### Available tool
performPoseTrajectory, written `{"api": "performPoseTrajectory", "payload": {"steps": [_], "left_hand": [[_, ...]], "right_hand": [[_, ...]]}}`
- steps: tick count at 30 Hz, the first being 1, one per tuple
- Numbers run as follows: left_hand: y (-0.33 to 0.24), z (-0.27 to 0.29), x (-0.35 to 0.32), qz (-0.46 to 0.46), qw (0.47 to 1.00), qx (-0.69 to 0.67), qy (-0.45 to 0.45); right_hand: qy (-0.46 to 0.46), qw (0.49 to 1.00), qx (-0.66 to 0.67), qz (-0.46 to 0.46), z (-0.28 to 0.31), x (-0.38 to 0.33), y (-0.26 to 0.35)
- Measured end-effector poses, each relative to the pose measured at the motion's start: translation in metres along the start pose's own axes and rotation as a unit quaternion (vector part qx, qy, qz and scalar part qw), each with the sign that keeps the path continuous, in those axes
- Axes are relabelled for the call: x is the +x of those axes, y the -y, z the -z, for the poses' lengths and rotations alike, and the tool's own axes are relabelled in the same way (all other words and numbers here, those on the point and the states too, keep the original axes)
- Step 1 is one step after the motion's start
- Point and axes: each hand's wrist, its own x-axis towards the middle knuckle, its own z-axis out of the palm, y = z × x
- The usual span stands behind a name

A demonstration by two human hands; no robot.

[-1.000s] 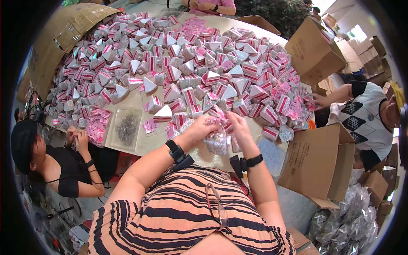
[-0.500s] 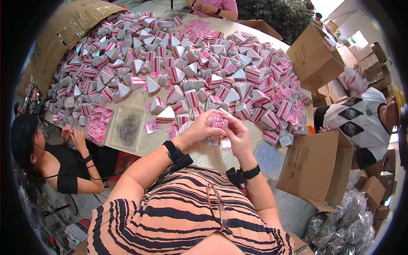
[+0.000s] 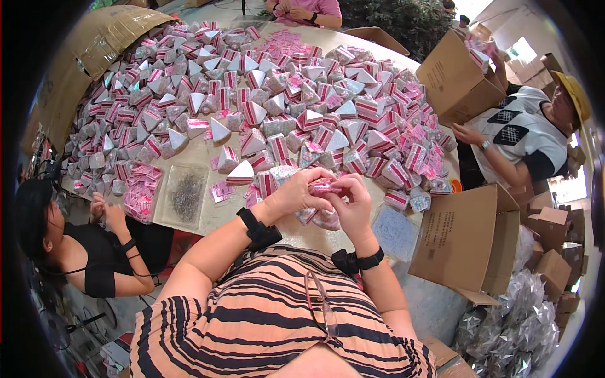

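Note:
Over the near edge of the table, my left hand (image 3: pixel 297 196) is closed around a small bundle of pink printed tags (image 3: pixel 323 186). My right hand (image 3: pixel 351 205) meets it there, its thumb and fingers pinched at the tags' right edge. Below my fingers lies a wrapped, glittery piece (image 3: pixel 324 220), partly covered by the hands. A white-topped wedge shaped like a cake slice (image 3: pixel 241 173), with pink and white stripes, rests to the left of my left hand. Loose pink tags (image 3: pixel 220 191) lie beside it.
A large heap of wrapped striped wedges (image 3: pixel 265 107) covers the table. Left are a tray of small dark pieces (image 3: pixel 183 196) and a pink tag pile (image 3: pixel 140 195); right, a tray of bluish strands (image 3: pixel 394 232) and an open carton (image 3: pixel 463 236). Co-workers stand around.
My hands have tilted the tags flatter, and a wrapped piece now shows below them. At right, the co-worker has straightened, with an arm at the upper carton. The view has shifted slightly.

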Motion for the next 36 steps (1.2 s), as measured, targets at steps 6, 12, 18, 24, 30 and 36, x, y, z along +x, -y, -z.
{"api": "performPoseTrajectory", "payload": {"steps": [6,12,18,24,30,36], "left_hand": [[0.001,-0.004,-0.002,0.01,0.998,-0.066,-0.002],[0.018,-0.009,-0.015,0.079,0.988,-0.124,-0.048],[0.031,-0.005,-0.02,0.182,0.964,-0.18,-0.072],[0.046,-0.008,-0.019,0.299,0.932,-0.195,-0.058],[0.053,-0.016,-0.007,0.373,0.846,-0.378,-0.054],[0.055,-0.01,-0.005,0.318,0.864,-0.387,-0.06]], "right_hand": [[-0.007,0.988,0.144,-0.056,0.001,-0.008,-0.015],[0.068,0.994,-0.087,-0.025,-0.003,-0.009,-0.029],[0.071,0.862,-0.449,-0.226,0.033,-0.045,-0.11],[0.128,0.896,-0.346,-0.246,0.058,-0.04,-0.133],[0.277,0.953,-0.025,-0.123,0.042,-0.007,-0.021],[0.304,0.937,-0.163,0.058,0.005,-0.024,-0.019]]}}
